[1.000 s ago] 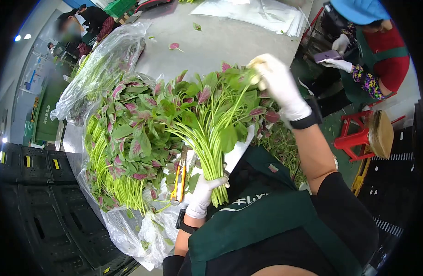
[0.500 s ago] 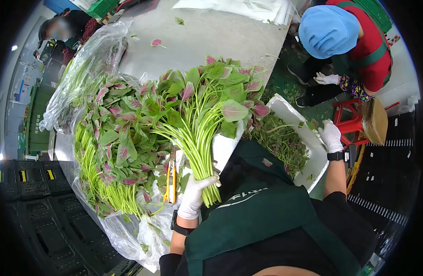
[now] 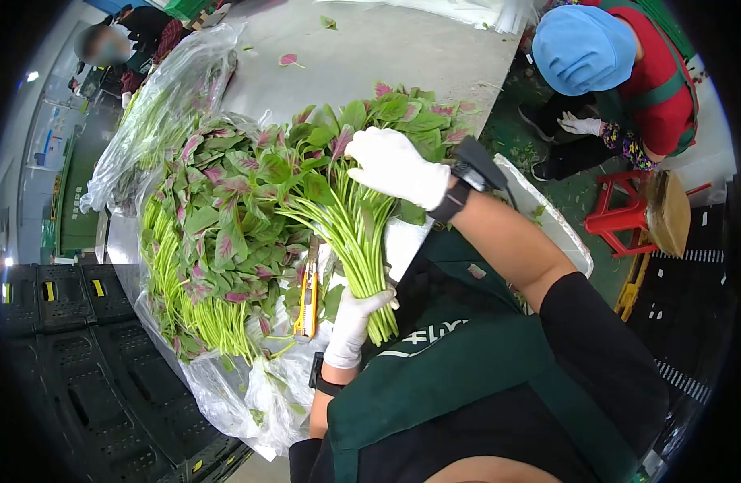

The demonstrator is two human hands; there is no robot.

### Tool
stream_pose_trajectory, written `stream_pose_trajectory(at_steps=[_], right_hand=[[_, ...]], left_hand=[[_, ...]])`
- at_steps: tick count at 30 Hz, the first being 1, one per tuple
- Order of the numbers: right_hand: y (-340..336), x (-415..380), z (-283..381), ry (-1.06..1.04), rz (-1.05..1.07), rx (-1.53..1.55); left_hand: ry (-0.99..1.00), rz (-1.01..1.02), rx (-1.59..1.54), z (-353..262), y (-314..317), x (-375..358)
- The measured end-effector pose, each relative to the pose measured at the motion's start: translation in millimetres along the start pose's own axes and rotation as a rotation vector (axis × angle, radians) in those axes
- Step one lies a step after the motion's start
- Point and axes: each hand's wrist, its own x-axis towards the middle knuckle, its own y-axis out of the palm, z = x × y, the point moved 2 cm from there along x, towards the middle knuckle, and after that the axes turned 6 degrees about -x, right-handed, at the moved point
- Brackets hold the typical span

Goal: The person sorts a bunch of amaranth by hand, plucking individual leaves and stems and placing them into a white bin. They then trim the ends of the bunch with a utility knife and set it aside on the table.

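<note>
My left hand, in a white glove, is wrapped round the lower stems of a bunch of amaranth greens. The bunch leans up and away, its green and purple leaves at the far end. My right hand, gloved too, is over the upper stems and leaves with fingers curled; what its fingertips pinch, if anything, is hidden among the foliage. Beside the bunch, an orange utility knife lies on the plastic. A large heap of the same greens spreads to the left.
Clear plastic sheeting hangs under the heap at the table edge. A white foam box stands to my right, partly behind my arm. Beyond are a red stool and a co-worker in a blue hat. Black crates line the left.
My right hand has moved from the foam box's edge across to the leaves of the bunch. My left hand still grips the stems, slightly higher and further right in view.
</note>
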Motion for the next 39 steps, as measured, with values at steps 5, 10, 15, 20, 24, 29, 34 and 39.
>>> stream_pose_trajectory(at_steps=[5, 10, 15, 20, 24, 29, 34, 39], right_hand=[[14, -1, 1, 0.09, 0.024, 0.192], [0, -10, -7, 0.187, -0.024, 0.365], [-3, -17, -9, 0.185, -0.071, 0.426], [-12, -26, -13, 0.101, 0.026, 0.477], [-36, -55, -12, -0.096, 0.019, 0.197], [-47, -80, -19, -0.002, -0.064, 0.178], [-44, -92, -34, 0.202, -0.212, 0.109], [-57, -86, -20, 0.199, -0.371, 0.081]], left_hand=[[0.0, 0.011, -0.006, -2, 1, -1], [-0.02, 0.028, -0.012, -4, 1, -1], [-0.013, 0.034, -0.024, -4, 0, 0], [-0.017, 0.039, -0.037, -3, -1, 0], [-0.021, 0.031, -0.031, -3, -1, 0], [-0.035, 0.042, -0.012, 0, -4, 2], [-0.027, 0.04, -0.034, -1, -2, 2], [-0.028, 0.01, -0.011, -1, -1, 0]])
